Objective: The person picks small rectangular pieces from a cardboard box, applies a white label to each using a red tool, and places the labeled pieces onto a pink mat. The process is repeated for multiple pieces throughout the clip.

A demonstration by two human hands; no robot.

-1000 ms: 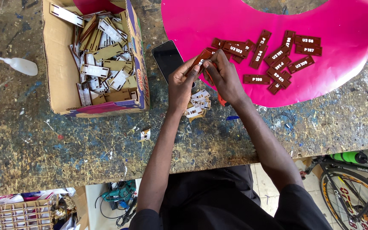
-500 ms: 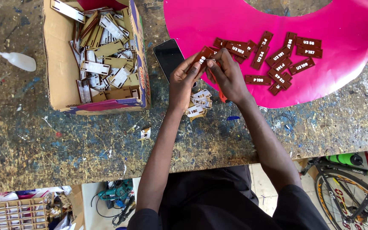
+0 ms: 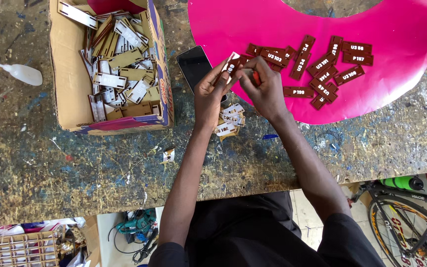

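Head view: left hand (image 3: pixel 208 94) pinched a brown tag (image 3: pixel 232 64); right hand (image 3: pixel 265 89), fingers closed on its edge, also held an orange tool (image 3: pixel 256 77). A slip could gouge the tag.

On the surface (image 3: pixel 75 168) a box (image 3: pixel 70 79) full of cut pieces (image 3: pixel 119 64) stands at the left, with a glue bottle (image 3: pixel 18 72) further left. A phone (image 3: pixel 196 66) lies between the box and a sheet (image 3: pixel 322 24) at the right, where tags (image 3: pixel 322 69) lie scattered. Peeled scraps (image 3: pixel 229 118) lie just before the phone, under both hands.
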